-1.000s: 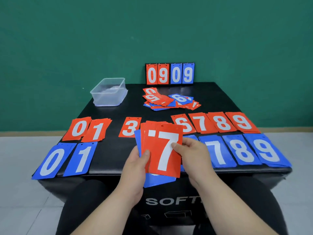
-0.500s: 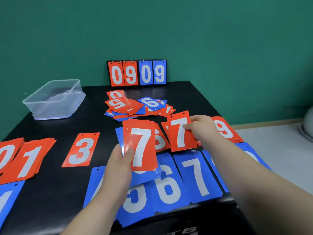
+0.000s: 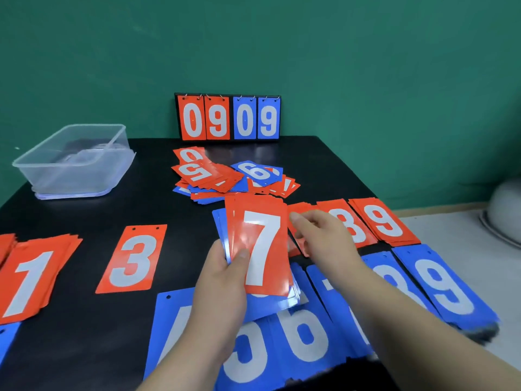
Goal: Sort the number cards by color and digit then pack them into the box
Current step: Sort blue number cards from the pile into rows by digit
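My left hand [image 3: 222, 280] grips a fanned stack of cards [image 3: 262, 244] with a red 7 on top and blue cards behind. My right hand [image 3: 324, 238] hovers just right of the stack with relaxed fingers near the top card's edge, holding nothing, and hides the red 7 pile beneath it. Sorted piles lie on the black table [image 3: 84, 334]: red 1 [image 3: 31, 277], red 3 [image 3: 132, 259], red 8 [image 3: 355, 224], red 9 [image 3: 383, 221], blue 5 [image 3: 183, 320], blue 6 [image 3: 304, 334], blue 8 [image 3: 394, 280], blue 9 [image 3: 445, 283]. The clear plastic box [image 3: 76, 159] stands at the back left.
A loose heap of unsorted red and blue cards [image 3: 225, 176] lies at the table's back middle. Behind it a flip scoreboard [image 3: 228, 118] showing 0909 leans at the green wall. A white rounded object [image 3: 504, 210] sits on the floor at the right.
My right hand took a red 7 off the stack, laid it on the red 7 pile, and has come back empty beside the stack. The view turned to the right.
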